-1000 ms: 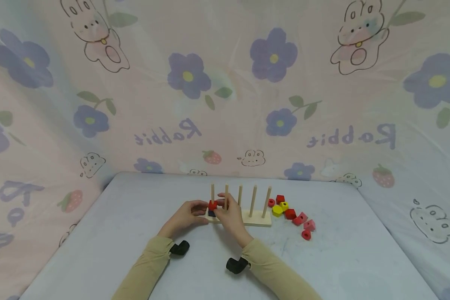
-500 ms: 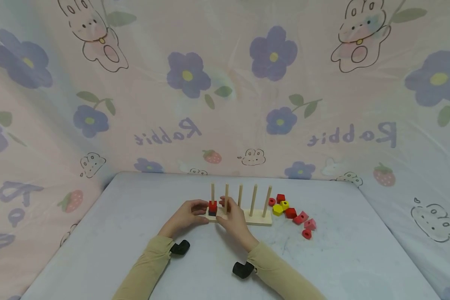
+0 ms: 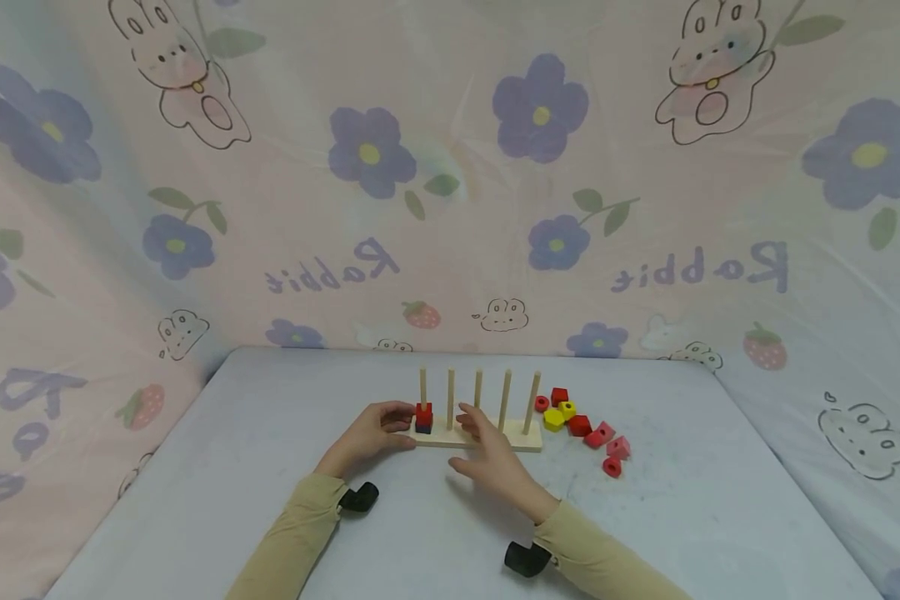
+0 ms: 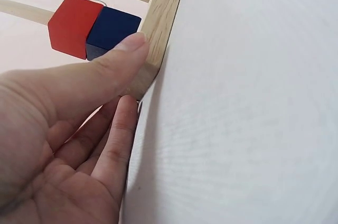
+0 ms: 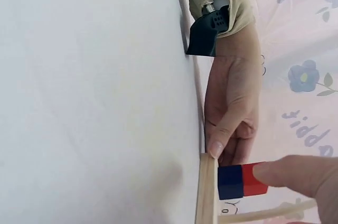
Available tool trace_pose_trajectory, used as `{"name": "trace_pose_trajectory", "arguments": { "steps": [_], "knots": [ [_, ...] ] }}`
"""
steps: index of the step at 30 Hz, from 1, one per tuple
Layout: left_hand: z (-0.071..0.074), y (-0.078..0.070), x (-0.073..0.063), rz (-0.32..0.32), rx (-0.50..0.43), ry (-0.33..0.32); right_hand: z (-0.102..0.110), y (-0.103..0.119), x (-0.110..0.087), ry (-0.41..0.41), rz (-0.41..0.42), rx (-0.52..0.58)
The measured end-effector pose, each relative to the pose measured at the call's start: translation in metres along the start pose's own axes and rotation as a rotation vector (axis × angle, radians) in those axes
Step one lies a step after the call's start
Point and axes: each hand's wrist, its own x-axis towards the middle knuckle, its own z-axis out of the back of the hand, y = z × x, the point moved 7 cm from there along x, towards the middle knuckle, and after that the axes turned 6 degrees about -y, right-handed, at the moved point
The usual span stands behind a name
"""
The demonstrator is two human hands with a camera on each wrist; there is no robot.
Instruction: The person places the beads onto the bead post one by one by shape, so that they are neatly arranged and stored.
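A wooden peg stand with several upright pegs lies across the table. On its leftmost peg a red block sits directly on a dark blue block. My left hand pinches the stand's left end; in the left wrist view the thumb lies on the wood beside the blue block. My right hand hovers in front of the stand's middle, fingers spread and holding nothing. In the right wrist view its thumb overlaps the red block, though the head view shows them apart.
Right of the stand lie loose beads: a yellow hexagonal one, a red ring, a pink block and several others. Patterned cloth hangs behind the white table.
My right hand has let go of the red block and drawn back to the right, its fingers spreading. The red block has dropped onto the blue one. My left hand has stayed put.
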Motion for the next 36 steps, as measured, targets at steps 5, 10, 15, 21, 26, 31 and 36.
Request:
{"name": "trace_pose_trajectory", "arguments": {
  "steps": [5, 10, 15, 21, 26, 31, 36],
  "knots": [
    [0.0, 0.0, 0.0, 0.008, 0.004, 0.003, 0.017, 0.003, -0.01, -0.011, -0.014, 0.012],
    [-0.001, 0.001, -0.001, 0.017, 0.006, 0.006, 0.042, 0.008, -0.021, -0.055, -0.02, -0.001],
    [-0.001, 0.001, -0.002, 0.025, 0.013, 0.006, 0.078, 0.013, -0.03, -0.129, 0.036, -0.03],
    [0.001, -0.001, -0.004, 0.011, 0.026, -0.007, 0.126, 0.006, -0.031, -0.248, 0.039, -0.131],
    [0.0, -0.004, -0.006, -0.014, 0.049, -0.001, 0.152, -0.006, -0.027, -0.294, -0.006, -0.207],
    [-0.003, -0.015, -0.011, -0.037, 0.031, 0.021, 0.164, -0.023, -0.018, -0.302, -0.023, -0.238],
    [-0.004, -0.014, -0.009, -0.049, 0.032, 0.021, 0.169, -0.042, -0.005, -0.289, -0.048, -0.226]
  ]
}}
